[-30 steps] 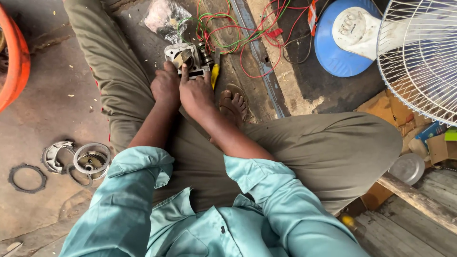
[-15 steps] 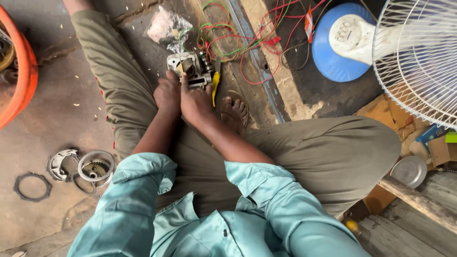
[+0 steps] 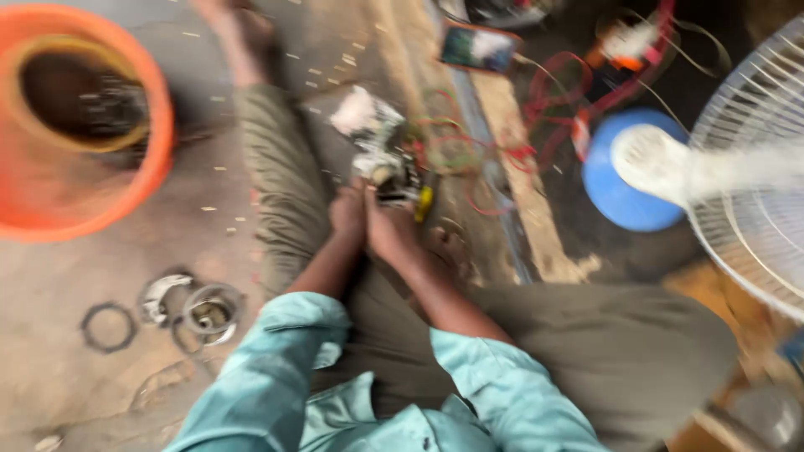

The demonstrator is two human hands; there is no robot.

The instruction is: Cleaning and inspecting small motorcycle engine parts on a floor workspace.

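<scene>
Frame's pretty smeared from head motion, so I'm going on shapes more than detail. I'm sitting on the concrete floor [image 3: 75,351] with one leg stretched out ahead, and both hands are out in front, close together. The left hand [image 3: 347,213] and right hand [image 3: 392,230] are side by side, nearly touching, both curled around the near end of a small motor assembly [image 3: 387,172] — gripping it from below and behind, as best I can judge. I can't make out separate fingers in the blur.

The assembly sits on the floor just past my shin, between the outstretched leg and a tangle of red and green wires [image 3: 477,155], some of which seem to run into it. Working it down there lets the floor take the weight while the hands steady it. It reads as a chunky grey-silver lump with a round pale end facing up, something whitish and crumpled [image 3: 362,113] just behind it, and a yellow-handled tool [image 3: 425,202] right beside it.

Off to my left, a few metal rings [image 3: 180,305] lie loose on the concrete, an orange tub [image 3: 159,125] further up. To my right — a white fan on a blue base [image 3: 624,197].
</scene>
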